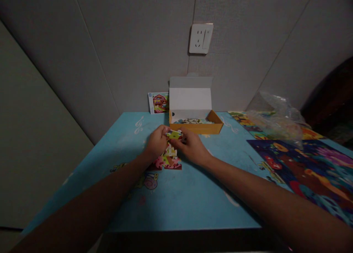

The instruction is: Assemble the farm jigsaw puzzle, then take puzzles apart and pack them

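Both my hands meet over the middle of a light blue table [176,201]. My left hand [156,142] and my right hand [193,147] are closed together on a small green and yellow puzzle piece [174,135], held just above the table. Below it lies a small cluster of joined puzzle pieces [168,159], pink, red and green. Just behind my hands stands an open orange box [197,125] with its white lid flipped up and several loose pieces inside.
A picture card [158,102] leans on the wall behind the box. Finished colourful puzzles [309,168] and a crumpled clear plastic bag [275,117] cover the table's right side. A wall socket [200,38] sits above.
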A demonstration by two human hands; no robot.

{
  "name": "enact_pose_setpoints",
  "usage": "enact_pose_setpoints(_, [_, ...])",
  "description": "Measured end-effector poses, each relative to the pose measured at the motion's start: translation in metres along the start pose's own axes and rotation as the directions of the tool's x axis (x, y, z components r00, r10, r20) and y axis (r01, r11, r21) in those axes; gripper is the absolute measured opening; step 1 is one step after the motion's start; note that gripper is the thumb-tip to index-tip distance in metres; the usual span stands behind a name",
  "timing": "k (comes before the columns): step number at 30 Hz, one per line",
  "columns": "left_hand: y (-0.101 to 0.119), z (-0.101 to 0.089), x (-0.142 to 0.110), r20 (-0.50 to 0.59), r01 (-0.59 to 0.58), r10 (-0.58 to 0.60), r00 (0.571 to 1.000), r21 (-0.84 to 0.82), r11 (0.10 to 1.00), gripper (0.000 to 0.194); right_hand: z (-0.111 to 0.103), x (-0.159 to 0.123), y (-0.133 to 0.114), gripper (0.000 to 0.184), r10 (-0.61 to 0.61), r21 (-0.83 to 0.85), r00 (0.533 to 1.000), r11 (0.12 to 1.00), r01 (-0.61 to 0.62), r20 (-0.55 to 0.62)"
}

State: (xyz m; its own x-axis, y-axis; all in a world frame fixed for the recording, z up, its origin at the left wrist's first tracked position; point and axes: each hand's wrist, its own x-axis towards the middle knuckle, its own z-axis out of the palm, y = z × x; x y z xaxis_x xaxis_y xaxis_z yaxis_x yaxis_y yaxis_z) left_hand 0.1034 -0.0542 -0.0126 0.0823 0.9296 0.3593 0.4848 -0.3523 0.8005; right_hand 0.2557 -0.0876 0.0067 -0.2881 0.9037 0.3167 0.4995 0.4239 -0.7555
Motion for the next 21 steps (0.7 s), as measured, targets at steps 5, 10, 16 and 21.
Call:
enact_pose_setpoints(5, [0.004, -0.001, 0.001, -0.002, -0.013, 0.013, 1.000, 0.034, 0.999, 0.025, 0.000, -0.001, -0.002, 0.018, -0.016, -0.027, 0.999, 0.999, 0.017, 0.040])
enact_pose_setpoints(10, [0.009, -0.004, -0.001, -0.057, 0.007, -0.005, 0.998, 0.030, 1.000, 0.026, -0.003, 0.003, 0.004, 0.018, 0.078, 0.031, 0.993, 0.997, -0.076, -0.093])
enact_pose_setpoints(16, [0.013, -0.006, 0.000, -0.257, 0.013, -0.032, 0.966, -0.076, 0.997, 0.027, 0.001, -0.002, -0.003, 0.026, -0.098, 0.072, 0.988, 0.993, 0.090, 0.121])
enact_pose_setpoints(21, [0.011, -0.001, -0.001, -0.215, 0.001, -0.016, 0.976, -0.070, 0.998, 0.026, 0.006, -0.006, -0.011, 0.049, -0.137, 0.002, 0.974, 0.990, 0.139, 0.181])
